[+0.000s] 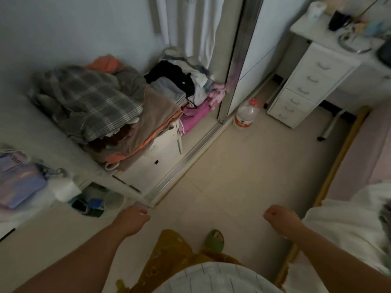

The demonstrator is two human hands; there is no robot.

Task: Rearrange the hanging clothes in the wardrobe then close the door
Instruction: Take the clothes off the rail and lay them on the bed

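The wardrobe stands open ahead and to the left, its sliding door (239,60) with a metal frame pushed to the right. White hanging clothes (198,24) show at the top, cut off by the frame edge. Inside, heaped clothes (91,98) lie on a white shelf unit (148,166). My left hand (135,218) hangs low in front of the wardrobe's floor track (190,157), fingers loosely curled, holding nothing. My right hand (279,218) hangs over the tiled floor, also loosely curled and empty.
A large plastic bottle (246,114) stands on the floor by the door's foot. A white drawer unit (304,85) under a cluttered desk is at the right. A bed edge (347,149) with white bedding runs along the right. My green slipper (214,240) is on the tiles.
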